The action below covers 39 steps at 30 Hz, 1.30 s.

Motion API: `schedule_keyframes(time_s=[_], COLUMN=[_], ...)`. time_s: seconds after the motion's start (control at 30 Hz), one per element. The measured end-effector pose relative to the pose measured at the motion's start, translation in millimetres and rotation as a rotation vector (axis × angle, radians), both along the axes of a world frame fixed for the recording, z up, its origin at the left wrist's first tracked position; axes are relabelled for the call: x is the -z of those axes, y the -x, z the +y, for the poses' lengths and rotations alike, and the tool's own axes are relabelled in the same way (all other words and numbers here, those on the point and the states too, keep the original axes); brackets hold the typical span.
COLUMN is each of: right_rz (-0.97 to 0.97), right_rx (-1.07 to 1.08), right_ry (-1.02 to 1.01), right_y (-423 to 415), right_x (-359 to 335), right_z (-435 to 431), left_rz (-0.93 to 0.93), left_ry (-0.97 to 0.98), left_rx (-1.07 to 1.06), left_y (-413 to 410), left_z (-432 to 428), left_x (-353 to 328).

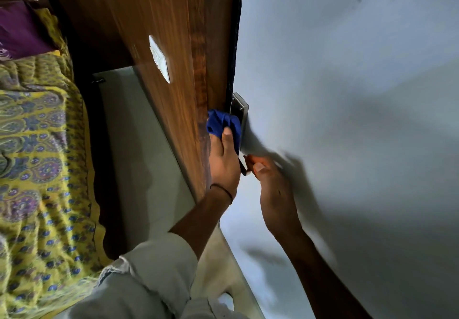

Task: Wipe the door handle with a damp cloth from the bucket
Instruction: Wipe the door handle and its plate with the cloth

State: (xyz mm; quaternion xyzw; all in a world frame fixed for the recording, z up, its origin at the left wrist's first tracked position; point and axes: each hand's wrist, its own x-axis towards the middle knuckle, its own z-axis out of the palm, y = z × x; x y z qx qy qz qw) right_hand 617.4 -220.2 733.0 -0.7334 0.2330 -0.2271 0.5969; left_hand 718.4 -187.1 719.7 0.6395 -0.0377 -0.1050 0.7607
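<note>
A metal door handle plate [240, 106] is fixed on the edge of a grey-white door [347, 95]. My left hand [223, 162] is shut on a bunched blue cloth [221, 122] and presses it against the handle just below the plate's top. Most of the handle is hidden behind the cloth and my hand. My right hand [270, 184] holds the door's edge at the lower end of the handle, thumb on the near face, fingers curled behind. No bucket is in view.
A brown wooden panel [161, 20] with a white switch plate [160, 58] stands left of the door. Pale floor tiles [139, 145] run beside a bed with a yellow patterned cover [42, 157]. My light sleeve [154, 269] fills the lower middle.
</note>
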Motion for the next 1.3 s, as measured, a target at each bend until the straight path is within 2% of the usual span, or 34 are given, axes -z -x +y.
schedule_keyframes(time_s=[0.1,0.23,0.33,0.43,0.53,0.63,0.83,0.97,1.1,1.2,1.3], right_rz=[-0.042,-0.044,-0.043,-0.048,-0.018,-0.021,-0.044,-0.042,-0.017,-0.011,-0.035], right_rx=[0.02,-0.011,-0.01,-0.001,0.0,-0.007,-0.022,0.007,0.022,0.029,0.024], right_ry=[-0.019,-0.066,-0.001,0.021,0.024,0.0,-0.019,-0.031,0.021,0.028,0.029], right_y=[0.4,3.4,1.3,-1.1,-0.4,0.8,1.9,-0.1,0.2,0.2,0.1], right_x=[-0.3,1.1,1.4,1.4,0.6,-0.1,3.3,2.6,1.5,1.2,3.0], right_z=[2.3,-2.0,-3.9,-0.7,1.7,1.8,-1.2,-2.2,1.9,3.6,3.5], left_rz=[-0.039,0.013,-0.051,-0.048,-0.032,-0.038,-0.017,-0.13,-0.097,-0.063,-0.01], left_ry=[-0.019,0.061,-0.012,-0.095,-0.043,-0.023,0.058,-0.081,-0.118,-0.047,0.008], left_rx=[0.071,0.226,0.123,0.04,-0.019,0.033,0.205,0.098,0.024,0.04,0.079], left_y=[39.4,99.9,71.7,8.3,-29.6,-12.1,77.6,29.1,-34.3,-22.7,22.2], left_z=[11.7,29.3,19.6,6.2,-2.3,0.3,26.5,9.5,-2.0,3.2,14.5], left_x=[14.7,19.1,17.7,15.7,7.7,10.4,24.9,17.8,7.3,7.9,19.5])
